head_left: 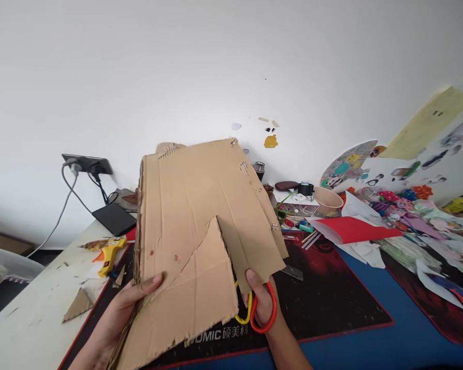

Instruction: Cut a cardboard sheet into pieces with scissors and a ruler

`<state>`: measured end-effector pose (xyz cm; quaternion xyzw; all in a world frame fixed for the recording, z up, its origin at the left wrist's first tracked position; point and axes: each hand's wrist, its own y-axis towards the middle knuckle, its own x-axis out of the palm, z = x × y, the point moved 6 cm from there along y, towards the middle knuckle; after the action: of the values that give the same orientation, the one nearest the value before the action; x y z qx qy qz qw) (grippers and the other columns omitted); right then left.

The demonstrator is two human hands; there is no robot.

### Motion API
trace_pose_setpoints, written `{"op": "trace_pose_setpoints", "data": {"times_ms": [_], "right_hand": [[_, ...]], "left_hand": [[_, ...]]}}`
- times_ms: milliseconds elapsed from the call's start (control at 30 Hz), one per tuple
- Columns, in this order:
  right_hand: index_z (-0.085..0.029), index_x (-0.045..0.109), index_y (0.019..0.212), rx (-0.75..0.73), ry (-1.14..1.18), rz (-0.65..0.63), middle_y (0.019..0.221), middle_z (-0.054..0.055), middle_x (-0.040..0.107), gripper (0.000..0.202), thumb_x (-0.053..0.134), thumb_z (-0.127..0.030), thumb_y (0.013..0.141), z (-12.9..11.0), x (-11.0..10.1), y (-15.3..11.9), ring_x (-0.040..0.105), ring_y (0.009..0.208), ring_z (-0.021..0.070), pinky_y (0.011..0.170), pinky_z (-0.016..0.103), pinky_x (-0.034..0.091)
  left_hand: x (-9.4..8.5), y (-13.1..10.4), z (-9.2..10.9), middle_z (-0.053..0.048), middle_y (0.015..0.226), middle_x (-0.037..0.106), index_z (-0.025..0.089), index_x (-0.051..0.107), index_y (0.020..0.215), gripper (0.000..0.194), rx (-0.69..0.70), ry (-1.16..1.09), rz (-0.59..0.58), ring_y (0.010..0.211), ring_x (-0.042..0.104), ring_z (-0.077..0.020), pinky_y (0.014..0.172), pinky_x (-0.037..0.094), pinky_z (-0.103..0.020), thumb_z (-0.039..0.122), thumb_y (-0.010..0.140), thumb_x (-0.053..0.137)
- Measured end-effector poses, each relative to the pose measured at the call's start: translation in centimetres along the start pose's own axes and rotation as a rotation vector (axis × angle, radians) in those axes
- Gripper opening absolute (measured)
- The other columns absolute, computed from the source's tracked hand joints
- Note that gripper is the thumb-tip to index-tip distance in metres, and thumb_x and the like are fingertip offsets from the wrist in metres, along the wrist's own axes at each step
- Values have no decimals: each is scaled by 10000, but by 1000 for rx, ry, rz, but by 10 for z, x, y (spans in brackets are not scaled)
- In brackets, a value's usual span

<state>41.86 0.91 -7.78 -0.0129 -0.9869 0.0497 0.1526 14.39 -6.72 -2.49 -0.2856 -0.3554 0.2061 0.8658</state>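
A large brown cardboard piece (pixel 185 205) with a cut running up from its lower edge is held upright above the desk. My left hand (pixel 133 303) grips its lower left edge, thumb on the front and fingers hidden behind. My right hand (pixel 262 300) pinches the lower right flap with the thumb in front. Scissors with a red and a yellow handle (pixel 272 319) hang at that same hand, their blades hidden behind the cardboard.
A yellow glue gun (pixel 111 256) and a cardboard scrap (pixel 78 305) lie at the left. Beneath the hands is a black mat (pixel 332 303) with a blade (pixel 292 272). Red paper (pixel 351 229), a round bowl (pixel 327 200) and craft pieces crowd the right.
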Motion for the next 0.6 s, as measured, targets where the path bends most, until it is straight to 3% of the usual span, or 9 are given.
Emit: {"op": "trace_pose_setpoints", "data": {"times_ms": [100, 267, 433, 600], "right_hand": [[-170, 744, 867, -4, 11, 3, 635, 38, 683, 518, 876, -655, 742, -3, 2, 2, 496, 393, 126, 355, 251, 421], [-180, 729, 907, 7, 19, 19, 629, 15, 668, 531, 899, -643, 711, -4, 2, 3, 489, 382, 123, 350, 250, 402], [-187, 659, 786, -27, 41, -77, 496, -45, 541, 493, 882, -625, 758, -2, 6, 6, 430, 354, 102, 357, 228, 357], [-177, 660, 781, -28, 64, -4, 469, -48, 537, 539, 908, -650, 705, 1, 5, 20, 425, 330, 96, 342, 217, 340]], "left_hand": [[2, -7, 0, -176, 979, 852, 140, 729, 1367, 883, -4, 47, 34, 952, 795, -494, 701, 705, -484, 161, 524, 990], [4, -14, -1, -164, 1003, 851, 173, 723, 1386, 995, -12, 2, 22, 1039, 759, -532, 800, 690, -551, 108, 433, 999], [-7, -20, -1, -147, 1035, 847, 216, 710, 1425, 1050, 29, 10, 38, 1040, 755, -548, 806, 686, -592, 85, 424, 1001], [-6, -16, -21, -156, 1022, 844, 206, 715, 1428, 1017, -34, -25, 32, 1023, 756, -540, 821, 683, -581, 114, 456, 1002]]}}
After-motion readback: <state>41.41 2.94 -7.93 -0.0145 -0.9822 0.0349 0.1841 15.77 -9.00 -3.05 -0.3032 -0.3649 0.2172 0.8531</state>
